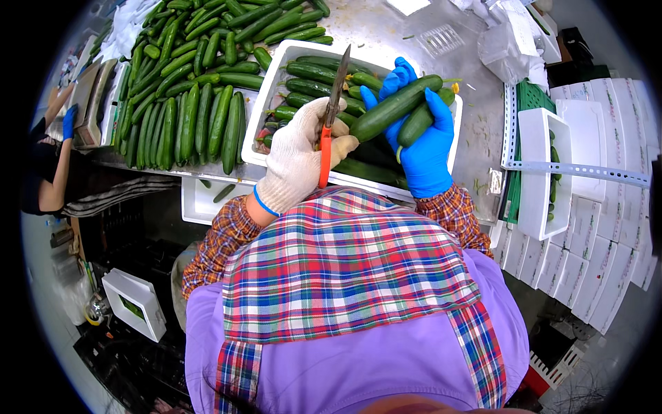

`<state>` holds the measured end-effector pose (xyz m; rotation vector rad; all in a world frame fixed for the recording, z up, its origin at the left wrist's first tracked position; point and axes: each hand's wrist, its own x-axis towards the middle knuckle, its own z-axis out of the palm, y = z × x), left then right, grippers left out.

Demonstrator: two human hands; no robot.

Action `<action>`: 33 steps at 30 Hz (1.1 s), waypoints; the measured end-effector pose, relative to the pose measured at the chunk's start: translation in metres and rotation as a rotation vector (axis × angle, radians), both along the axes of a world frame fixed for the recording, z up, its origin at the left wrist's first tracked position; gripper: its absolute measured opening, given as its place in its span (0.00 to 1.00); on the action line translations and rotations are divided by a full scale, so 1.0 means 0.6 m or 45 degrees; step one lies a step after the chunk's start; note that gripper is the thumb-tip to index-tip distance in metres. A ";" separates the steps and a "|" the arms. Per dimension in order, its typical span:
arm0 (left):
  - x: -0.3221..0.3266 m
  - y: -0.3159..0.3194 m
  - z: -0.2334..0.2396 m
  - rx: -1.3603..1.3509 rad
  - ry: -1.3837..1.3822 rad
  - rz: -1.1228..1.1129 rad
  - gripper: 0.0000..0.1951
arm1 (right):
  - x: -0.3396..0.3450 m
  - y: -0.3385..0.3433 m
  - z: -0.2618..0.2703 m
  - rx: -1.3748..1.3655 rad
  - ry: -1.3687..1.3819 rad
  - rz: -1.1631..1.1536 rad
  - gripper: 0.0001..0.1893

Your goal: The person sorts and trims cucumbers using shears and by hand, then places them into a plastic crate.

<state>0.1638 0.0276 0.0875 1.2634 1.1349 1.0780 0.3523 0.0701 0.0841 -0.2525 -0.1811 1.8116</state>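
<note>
My left hand (292,147), in a white knit glove, grips scissors (325,155) by their orange handle. The worn blades point up and away from me. Its fingertips are at the near end of a large cucumber (395,109). In a blue glove, my right hand (426,160) holds this cucumber together with a smaller one (415,124), both tilted up to the right. Yellow blossom remnants show near their far ends. Beneath both hands stands a white foam box (260,103) containing several cucumbers (315,72); my hands hide part of its contents.
A large cucumber pile (186,62) covers the metal table's (357,20) left side. Clear plastic packaging (442,41) lies at the back right. A perforated metal frame (584,173) juts rightward past another foam box (532,171) and stacked cartons (595,248). Another person's gloved hand (69,122) is far left.
</note>
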 end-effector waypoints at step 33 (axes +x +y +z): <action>-0.027 0.011 -0.029 -0.014 -0.120 0.128 0.18 | -0.029 0.017 0.008 -0.525 0.337 0.046 0.33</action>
